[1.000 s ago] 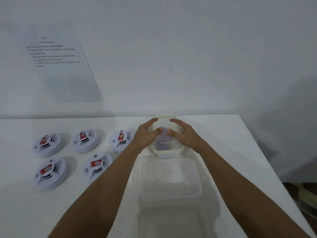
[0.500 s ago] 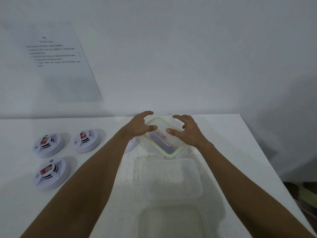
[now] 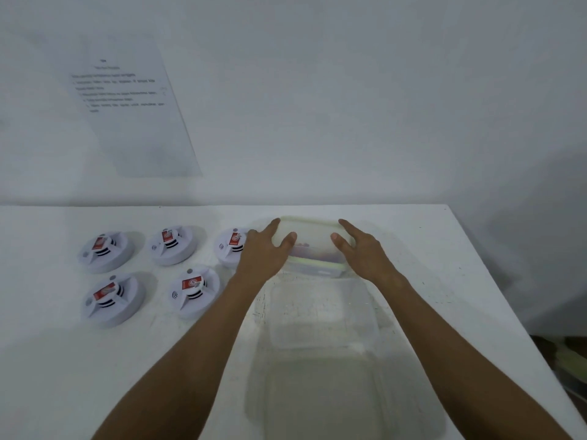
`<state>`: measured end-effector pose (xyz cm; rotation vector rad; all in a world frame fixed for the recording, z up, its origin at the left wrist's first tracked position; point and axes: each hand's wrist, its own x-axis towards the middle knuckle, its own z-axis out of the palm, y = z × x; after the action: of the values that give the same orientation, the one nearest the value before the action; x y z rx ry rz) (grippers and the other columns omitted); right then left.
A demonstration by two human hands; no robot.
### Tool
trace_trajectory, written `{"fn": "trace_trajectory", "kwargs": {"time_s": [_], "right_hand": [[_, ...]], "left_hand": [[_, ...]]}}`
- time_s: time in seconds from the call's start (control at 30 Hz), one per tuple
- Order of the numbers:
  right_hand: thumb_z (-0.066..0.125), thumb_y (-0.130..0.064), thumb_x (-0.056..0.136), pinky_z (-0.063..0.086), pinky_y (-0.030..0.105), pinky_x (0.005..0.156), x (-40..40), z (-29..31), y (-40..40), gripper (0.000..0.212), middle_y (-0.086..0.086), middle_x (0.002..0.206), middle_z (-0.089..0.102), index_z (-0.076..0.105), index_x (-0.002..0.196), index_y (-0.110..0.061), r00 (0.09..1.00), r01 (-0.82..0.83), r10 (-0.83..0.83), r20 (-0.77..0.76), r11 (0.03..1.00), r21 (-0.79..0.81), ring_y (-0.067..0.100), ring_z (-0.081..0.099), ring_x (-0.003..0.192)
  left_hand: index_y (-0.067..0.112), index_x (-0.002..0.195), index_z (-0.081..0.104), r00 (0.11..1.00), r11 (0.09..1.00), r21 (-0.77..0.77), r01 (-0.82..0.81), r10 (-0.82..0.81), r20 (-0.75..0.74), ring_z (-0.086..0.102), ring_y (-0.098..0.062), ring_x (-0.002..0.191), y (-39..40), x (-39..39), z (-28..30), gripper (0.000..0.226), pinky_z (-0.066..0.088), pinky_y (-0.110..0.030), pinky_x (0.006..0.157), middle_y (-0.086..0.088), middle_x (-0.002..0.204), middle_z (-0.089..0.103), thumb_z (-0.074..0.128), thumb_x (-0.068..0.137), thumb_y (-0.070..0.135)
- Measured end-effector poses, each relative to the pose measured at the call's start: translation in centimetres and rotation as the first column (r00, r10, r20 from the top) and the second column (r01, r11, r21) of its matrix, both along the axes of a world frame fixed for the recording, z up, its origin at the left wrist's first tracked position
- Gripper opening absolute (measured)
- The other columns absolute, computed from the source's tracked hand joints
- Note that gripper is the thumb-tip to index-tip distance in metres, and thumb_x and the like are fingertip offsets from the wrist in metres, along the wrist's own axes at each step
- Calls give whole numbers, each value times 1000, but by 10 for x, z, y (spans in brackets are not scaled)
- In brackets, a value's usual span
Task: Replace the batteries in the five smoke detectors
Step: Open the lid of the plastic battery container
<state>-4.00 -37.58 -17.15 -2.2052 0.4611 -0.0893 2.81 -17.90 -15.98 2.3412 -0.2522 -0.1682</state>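
Several white round smoke detectors with red labels lie in two rows on the left of the white table (image 3: 444, 249); the nearest to my arm is one smoke detector (image 3: 193, 290). A small clear box with a green-rimmed lid (image 3: 313, 249) sits at the far middle, something dark faintly visible inside. My left hand (image 3: 265, 254) grips its left side, thumb on the lid and fingers over the far edge. My right hand (image 3: 362, 254) grips the right side the same way.
Two larger clear plastic tubs lie between my forearms, the middle tub (image 3: 320, 312) just behind the near tub (image 3: 343, 401). A printed sheet (image 3: 127, 115) hangs on the white wall. The table's right edge drops off to the floor at the right.
My thumbs met on top of the lid a second ago. The box then tilted and turned between my hands. Now it lies level again, with my hands spread to its two sides.
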Motion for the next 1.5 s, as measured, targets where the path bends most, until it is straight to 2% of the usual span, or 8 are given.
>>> {"fn": "trace_trajectory", "kwargs": {"time_s": [0.1,0.23,0.4,0.6,0.8,1.17,1.3,1.5], "right_hand": [[43,-53,99,41,47,110,4,1,-3,55,13,97,50,37,150,-33,999,20,-20,35,1000,-10,24,51,95],[44,-50,100,32,27,103,-15,39,2,54,10,107,44,33,152,-37,989,41,-36,140,999,-27,18,46,102],[55,-56,93,30,20,93,-96,67,32,71,1,114,43,22,154,-42,983,-35,47,177,997,-71,10,46,103],[57,-60,87,31,-4,77,-204,32,70,74,-3,108,39,22,151,-49,995,-44,50,83,996,-79,-7,46,94],[50,-69,82,39,21,95,-265,-4,91,78,-6,120,28,19,151,-51,997,-41,33,-70,992,-121,12,45,117],[44,-67,91,35,39,105,-235,-33,93,75,12,141,32,27,154,-31,992,-61,15,-124,927,-371,27,32,129],[17,-78,79,29,47,111,-235,-36,96,89,7,156,25,27,154,-31,992,-72,20,-127,906,-418,28,26,138],[47,-54,96,9,28,119,-225,-5,83,71,-4,165,13,21,156,-29,997,-19,29,70,991,-135,12,6,152]], "left_hand": [[33,147,33,1000,999,-41,4,-4,0,39,-30,132,-1,-5,11,64,35,-33,98,-17,142,36,49,91,59],[34,147,32,997,990,-137,-20,31,73,42,-26,130,0,-27,41,67,28,-24,90,-12,138,38,53,89,58],[40,144,36,983,986,-163,-19,48,176,36,-18,137,31,-96,52,69,31,-32,110,-2,146,42,55,83,65],[41,140,41,989,987,-162,-10,34,141,51,3,80,82,-213,21,68,38,-3,68,9,95,53,60,78,62],[38,141,42,999,995,-101,1,2,32,48,12,88,101,-267,-14,69,38,-3,66,14,93,47,61,78,59],[32,148,28,996,937,346,-47,16,90,32,-23,121,87,-253,-42,71,34,-38,100,-9,133,35,38,88,68],[30,149,27,999,967,254,4,-15,42,15,-23,142,89,-252,-43,70,22,-43,113,-9,154,19,39,89,65],[24,149,30,987,999,-10,52,-50,152,25,-11,142,91,-218,-8,63,22,-20,109,4,155,27,46,94,52]]}}
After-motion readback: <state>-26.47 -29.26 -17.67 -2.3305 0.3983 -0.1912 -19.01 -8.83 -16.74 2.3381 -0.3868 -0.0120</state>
